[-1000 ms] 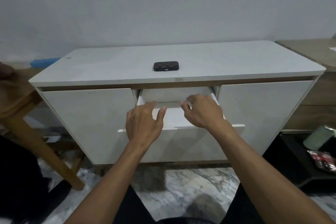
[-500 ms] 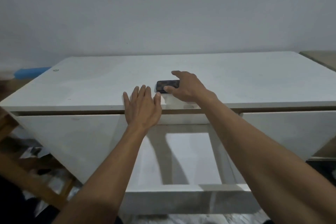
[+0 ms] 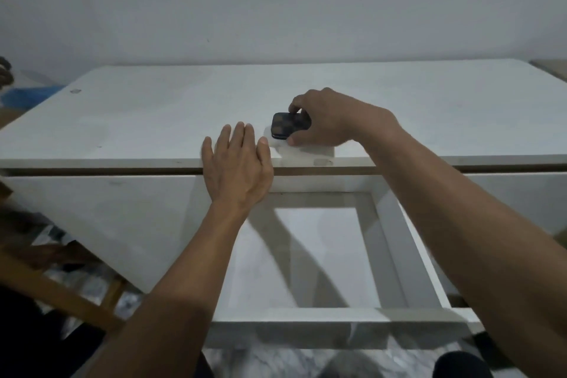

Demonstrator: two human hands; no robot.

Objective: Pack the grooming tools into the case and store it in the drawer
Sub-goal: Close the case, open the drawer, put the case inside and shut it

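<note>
A small dark checkered case point(image 3: 286, 126) sits near the front edge of the white cabinet top point(image 3: 153, 113). My right hand point(image 3: 325, 121) grips it, fingers over its far side and thumb at its near edge, with its left end tilted up. My left hand point(image 3: 237, 166) rests flat and open on the cabinet's front edge, just left of the case. Below both hands the middle drawer point(image 3: 395, 230) stands pulled far out, and its white inside shows nothing in it. No grooming tools are visible.
Closed white drawer fronts point(image 3: 107, 212) flank the open drawer on both sides. A wooden chair frame point(image 3: 55, 288) stands at the lower left. A blue object point(image 3: 30, 93) lies at the far left behind the cabinet. Marble floor shows below the drawer.
The drawer went from slightly open to pulled far out. My right hand moved up to the case and closed on it, lifting its left end. My left hand settled on the cabinet edge.
</note>
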